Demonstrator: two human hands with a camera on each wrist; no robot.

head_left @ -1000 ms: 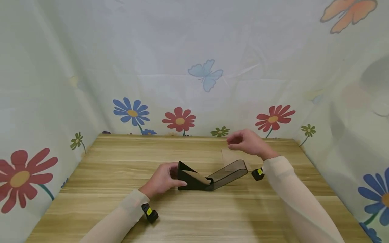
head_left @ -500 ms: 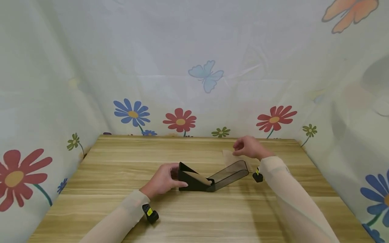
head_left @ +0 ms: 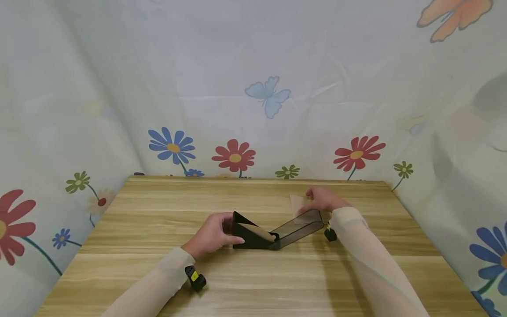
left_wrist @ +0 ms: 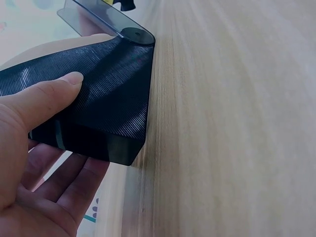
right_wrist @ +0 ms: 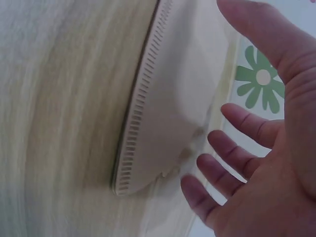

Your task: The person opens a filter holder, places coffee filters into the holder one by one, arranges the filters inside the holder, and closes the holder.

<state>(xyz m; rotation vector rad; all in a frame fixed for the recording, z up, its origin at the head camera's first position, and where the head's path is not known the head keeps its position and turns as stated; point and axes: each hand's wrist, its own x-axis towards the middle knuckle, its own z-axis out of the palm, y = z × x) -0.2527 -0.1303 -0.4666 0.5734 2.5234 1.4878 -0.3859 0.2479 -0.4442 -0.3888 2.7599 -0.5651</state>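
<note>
My left hand (head_left: 211,231) grips the closed end of a black coffee filter holder (head_left: 253,241), thumb on its ribbed side (left_wrist: 106,91) and fingers underneath or behind. The holder's smoky see-through lid (head_left: 302,223) is swung open to the right. Inside sits a tan paper filter (head_left: 256,230). Another tan paper, a coffee filter (right_wrist: 163,98) with a crimped edge, lies on the table behind the lid. My right hand (head_left: 324,200) is just over that paper's right side; in the right wrist view its fingers are spread and apart from it.
Everything is on a wood-grain table (head_left: 237,281). Behind and at both sides hangs a pale curtain (head_left: 190,88) printed with flowers and butterflies. A small black wrist device (head_left: 196,278) is at my left cuff, another (head_left: 330,232) at my right.
My right hand has come down, slightly to the right and then lower, towards the loose coffee filter, and its fingers have opened. My left hand and the filter holder have stayed in place.
</note>
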